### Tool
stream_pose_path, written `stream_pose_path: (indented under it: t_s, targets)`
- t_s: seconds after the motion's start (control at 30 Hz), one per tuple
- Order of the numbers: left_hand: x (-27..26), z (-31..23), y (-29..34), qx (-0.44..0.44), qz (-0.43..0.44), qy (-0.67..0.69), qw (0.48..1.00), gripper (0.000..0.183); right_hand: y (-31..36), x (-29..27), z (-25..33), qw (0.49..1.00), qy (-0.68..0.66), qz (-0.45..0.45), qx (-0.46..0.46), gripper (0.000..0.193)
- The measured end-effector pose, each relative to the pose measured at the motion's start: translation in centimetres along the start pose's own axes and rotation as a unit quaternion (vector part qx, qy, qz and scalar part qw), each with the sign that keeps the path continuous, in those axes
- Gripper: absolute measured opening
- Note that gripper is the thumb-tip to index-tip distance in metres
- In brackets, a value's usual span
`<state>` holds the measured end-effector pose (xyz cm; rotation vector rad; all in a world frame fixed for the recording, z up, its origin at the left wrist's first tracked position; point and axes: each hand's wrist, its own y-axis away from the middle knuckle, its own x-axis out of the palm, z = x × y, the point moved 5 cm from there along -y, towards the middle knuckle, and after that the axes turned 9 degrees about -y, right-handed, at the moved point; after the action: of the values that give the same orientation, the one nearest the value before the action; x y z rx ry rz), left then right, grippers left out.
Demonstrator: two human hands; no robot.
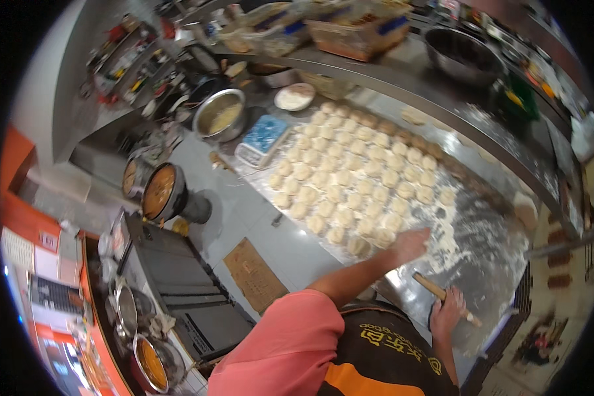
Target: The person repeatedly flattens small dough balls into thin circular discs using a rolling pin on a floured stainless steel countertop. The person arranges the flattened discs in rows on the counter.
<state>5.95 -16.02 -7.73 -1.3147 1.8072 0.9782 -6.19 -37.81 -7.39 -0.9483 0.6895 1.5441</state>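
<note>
A slim wooden rolling pin lies aslant over the near right part of the metal worktop. My right hand is closed round it, with both ends sticking out. Farther in, my left hand is over the floured metal, beside the nearest pieces of dough. Its fingers are blurred, so their pose is unclear. Many pale, round dough pieces lie in close rows left of the hands. Loose flour is spread to the right of them.
A steel shelf with plastic tubs and a metal bowl overhangs the far side. Left of the dough stand a blue-and-white box, a steel pot and a plate of flour. Cardboard lies on the floor.
</note>
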Motion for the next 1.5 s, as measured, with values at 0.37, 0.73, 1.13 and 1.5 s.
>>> stream_pose_path:
  t_s: [0.37,0.73,1.13,1.5]
  targets:
    - [3.7,-2.7,1.6,0.019,0.017,0.115,0.993,0.034,-7.7,-0.1,-0.7,0.999,0.047,0.002,0.017,0.039]
    - [4.8,-2.8,0.2,-0.009,0.015,0.159,0.987,0.019,-0.8,-1.1,2.0,0.997,0.047,0.053,0.017,0.049]
    - [3.8,-4.5,-0.5,0.025,0.101,0.067,0.992,0.030,-3.6,0.9,0.2,0.996,0.094,0.009,0.001,0.046]
    - [2.5,-5.7,-0.4,0.059,0.080,0.069,0.993,0.029,-11.4,0.5,-1.9,0.994,0.034,-0.103,0.008,0.044]
